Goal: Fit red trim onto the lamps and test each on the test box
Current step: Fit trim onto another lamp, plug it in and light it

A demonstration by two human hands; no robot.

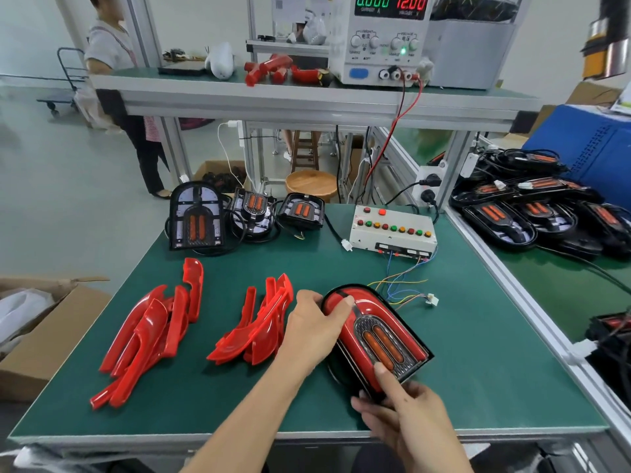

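Note:
A black lamp [384, 339] with red trim around its arch lies on the green mat in front of me. My left hand [316, 331] grips its upper left edge, thumb pressing on the red trim. My right hand [397, 404] holds the lamp's near end, thumb on its lower edge. Two heaps of loose red trim pieces [153, 329] [263, 322] lie to the left. The white test box [392, 230] with coloured buttons stands behind the lamp, its loose wires [403, 291] trailing toward it. Three untrimmed lamps [198, 216] [252, 213] [302, 211] stand at the mat's far edge.
A power supply [386, 39] reading 12.00 sits on the upper shelf with more red parts [280, 71]. Several black lamps [522, 213] are piled on the right bench. An open cardboard box [41, 329] sits at the left. A person [112, 63] stands far left.

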